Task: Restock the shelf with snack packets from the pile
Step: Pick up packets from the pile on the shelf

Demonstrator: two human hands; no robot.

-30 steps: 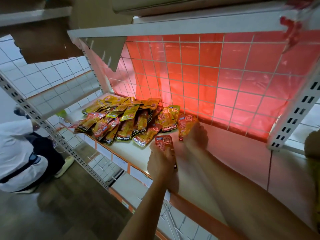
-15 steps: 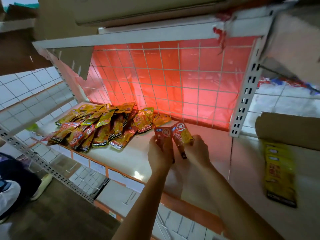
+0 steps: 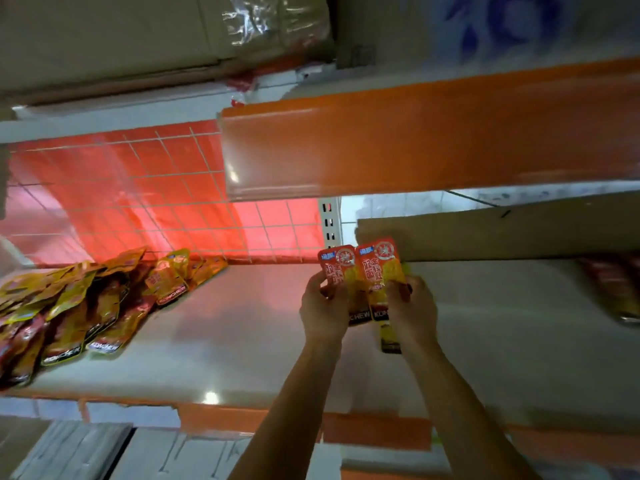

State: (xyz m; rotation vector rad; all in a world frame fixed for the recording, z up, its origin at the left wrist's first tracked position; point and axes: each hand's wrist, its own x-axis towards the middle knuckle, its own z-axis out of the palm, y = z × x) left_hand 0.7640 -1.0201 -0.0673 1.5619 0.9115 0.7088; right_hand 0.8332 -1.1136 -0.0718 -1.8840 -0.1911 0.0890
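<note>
Two red-and-yellow snack pkts held up side by side, both upright, inner edges touching: left packet in the left hand, right packet in the right hand. Left grip is closed on its pkt, fingers curled round the outer edge. Right grip is closed too, fingers over the lower outer corner of its pkt. Both print faces toward the camera, "KONCHEW" part-visible along the bottom btwn the hands. A third packet, yellow w/ a dark end, shows just below the right hand; can't tell if it's held or lying on the shelf. The pair sits above the right-of-centre part of the white shelf, tops just in front of a brown cardboard sheet. Far left on the same shelf lies the pile, loose yellow and red pkts overlapping every which way, well apart from the hands. Behind it, a red backing w/ white wire grid, and a slotted upright post at its right end. Overhead, an orange shelf edge w/ cardboard boxes stacked above. At the right frame edge, blurred dark-red packets on the shelf. An orange front strip runs under both forearms.
</note>
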